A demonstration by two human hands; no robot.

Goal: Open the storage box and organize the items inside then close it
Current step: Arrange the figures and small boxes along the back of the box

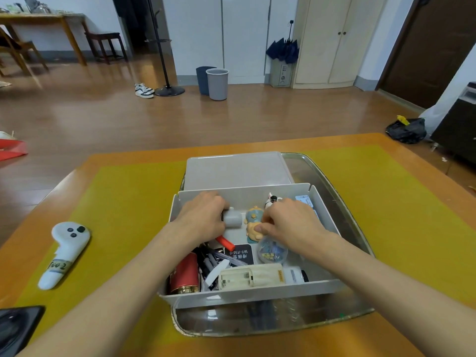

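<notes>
Reaching into box, left hand, right hand.

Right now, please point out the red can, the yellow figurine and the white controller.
red can (186, 273), head view, on its red side wall.
yellow figurine (253, 221), head view, on its body.
white controller (67, 249), head view, on its handle's middle.

Single head-worn wide-angle view, looking forward and down from close above the desk; near enough for forearms to fill the lower frame, room floor stretching beyond.
</notes>
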